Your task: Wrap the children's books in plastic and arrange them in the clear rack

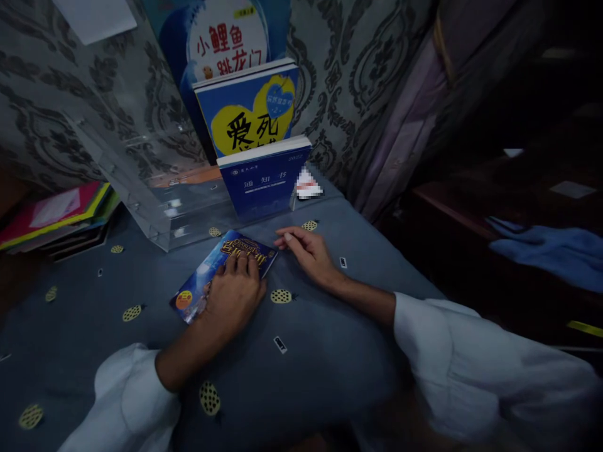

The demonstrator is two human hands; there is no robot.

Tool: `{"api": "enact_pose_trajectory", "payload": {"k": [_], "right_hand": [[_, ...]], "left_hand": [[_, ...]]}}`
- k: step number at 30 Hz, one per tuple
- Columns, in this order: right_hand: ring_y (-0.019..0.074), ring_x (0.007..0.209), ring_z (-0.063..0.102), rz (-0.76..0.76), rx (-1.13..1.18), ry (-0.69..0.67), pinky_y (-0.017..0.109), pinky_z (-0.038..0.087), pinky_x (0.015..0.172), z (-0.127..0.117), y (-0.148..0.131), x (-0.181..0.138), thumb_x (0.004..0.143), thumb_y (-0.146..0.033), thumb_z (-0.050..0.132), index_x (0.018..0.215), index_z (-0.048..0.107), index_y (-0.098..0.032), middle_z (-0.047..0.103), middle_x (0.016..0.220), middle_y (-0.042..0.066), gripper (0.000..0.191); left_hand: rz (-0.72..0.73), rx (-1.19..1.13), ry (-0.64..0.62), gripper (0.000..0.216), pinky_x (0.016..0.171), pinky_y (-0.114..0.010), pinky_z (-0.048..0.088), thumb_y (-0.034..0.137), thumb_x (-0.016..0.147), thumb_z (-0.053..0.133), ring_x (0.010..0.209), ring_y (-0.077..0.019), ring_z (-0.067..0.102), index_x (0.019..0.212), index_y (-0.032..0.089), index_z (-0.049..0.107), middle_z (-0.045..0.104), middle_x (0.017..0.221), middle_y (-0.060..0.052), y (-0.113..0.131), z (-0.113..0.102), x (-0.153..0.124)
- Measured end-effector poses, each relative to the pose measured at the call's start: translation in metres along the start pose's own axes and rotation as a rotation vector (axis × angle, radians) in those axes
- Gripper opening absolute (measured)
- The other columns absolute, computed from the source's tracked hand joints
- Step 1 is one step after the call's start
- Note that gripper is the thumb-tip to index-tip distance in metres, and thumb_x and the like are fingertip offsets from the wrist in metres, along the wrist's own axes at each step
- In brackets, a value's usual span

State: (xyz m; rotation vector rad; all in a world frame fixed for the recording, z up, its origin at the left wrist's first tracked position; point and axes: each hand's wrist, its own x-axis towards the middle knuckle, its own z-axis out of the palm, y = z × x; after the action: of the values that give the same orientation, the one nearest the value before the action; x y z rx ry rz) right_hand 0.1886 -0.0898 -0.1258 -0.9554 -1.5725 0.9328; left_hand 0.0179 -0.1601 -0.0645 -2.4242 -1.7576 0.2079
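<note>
A dark blue picture book [214,267] lies flat on the blue patterned tablecloth [306,351]. My left hand [234,292] rests palm down on the book, fingers together and stretched out over its cover. My right hand [308,251] lies on the cloth just right of the book, fingers extended, fingertips touching the book's upper right corner. Both arms wear white sleeves. Behind the book stands a clear acrylic rack [141,163] holding three upright blue books: the front one [266,179], a middle one with a yellow heart [249,113], and a tall back one [226,37].
A stack of colourful books [59,216] lies at the left edge of the table. Patterned wallpaper [358,69] backs the rack. To the right, past the table edge, is dark furniture with a blue cloth [551,248] on it.
</note>
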Motion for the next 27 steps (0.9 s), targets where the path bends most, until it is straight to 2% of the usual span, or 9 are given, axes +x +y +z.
{"api": "enact_pose_trajectory", "payload": {"k": [7, 12, 15, 21, 27], "right_hand": [[0.0209, 0.098, 0.072, -0.058, -0.132, -0.044, 0.039, 0.053, 0.092, -0.001, -0.013, -0.007, 0.102, -0.037, 0.046, 0.118, 0.066, -0.022, 0.079, 0.101, 0.005, 0.029], [0.0212, 0.101, 0.072, -0.074, -0.115, -0.032, 0.038, 0.052, 0.094, -0.001, -0.014, -0.007, 0.103, -0.034, 0.046, 0.118, 0.065, -0.021, 0.079, 0.104, 0.006, 0.028], [0.0209, 0.101, 0.072, -0.074, -0.110, -0.034, 0.038, 0.052, 0.094, -0.001, -0.015, -0.008, 0.103, -0.035, 0.046, 0.118, 0.065, -0.021, 0.079, 0.105, 0.006, 0.028], [0.0206, 0.103, 0.071, -0.079, -0.116, -0.027, 0.040, 0.051, 0.098, -0.001, -0.017, -0.009, 0.103, -0.039, 0.045, 0.118, 0.067, -0.023, 0.078, 0.105, 0.005, 0.030], [0.0214, 0.099, 0.070, -0.162, -0.233, -0.053, 0.039, 0.053, 0.093, -0.004, -0.020, -0.009, 0.103, -0.031, 0.045, 0.113, 0.070, -0.022, 0.078, 0.098, 0.005, 0.029]], "left_hand": [[0.020, -0.045, -0.001, 0.035, 0.081, -0.044, 0.060, 0.026, 0.102, 0.044, 0.113, -0.0339, 0.067, 0.123, 0.005, 0.064, 0.070, 0.121, -0.023, -0.005, -0.005, 0.000], [0.016, -0.054, -0.026, 0.032, 0.080, -0.041, 0.061, 0.025, 0.102, 0.045, 0.113, -0.0325, 0.069, 0.120, 0.008, 0.066, 0.072, 0.120, -0.019, -0.006, -0.011, 0.000], [0.015, -0.054, 0.007, 0.029, 0.082, -0.041, 0.060, 0.024, 0.102, 0.045, 0.112, -0.0318, 0.069, 0.113, 0.011, 0.068, 0.073, 0.119, -0.017, -0.007, -0.010, -0.001], [0.028, -0.055, 0.057, 0.029, 0.076, -0.038, 0.060, 0.024, 0.102, 0.044, 0.107, -0.0314, 0.071, 0.107, 0.011, 0.069, 0.073, 0.115, -0.017, -0.007, -0.004, 0.000], [0.039, -0.032, 0.052, 0.035, 0.080, -0.041, 0.060, 0.025, 0.102, 0.044, 0.109, -0.0321, 0.069, 0.121, 0.006, 0.066, 0.072, 0.118, -0.021, -0.004, 0.000, -0.002]]}}
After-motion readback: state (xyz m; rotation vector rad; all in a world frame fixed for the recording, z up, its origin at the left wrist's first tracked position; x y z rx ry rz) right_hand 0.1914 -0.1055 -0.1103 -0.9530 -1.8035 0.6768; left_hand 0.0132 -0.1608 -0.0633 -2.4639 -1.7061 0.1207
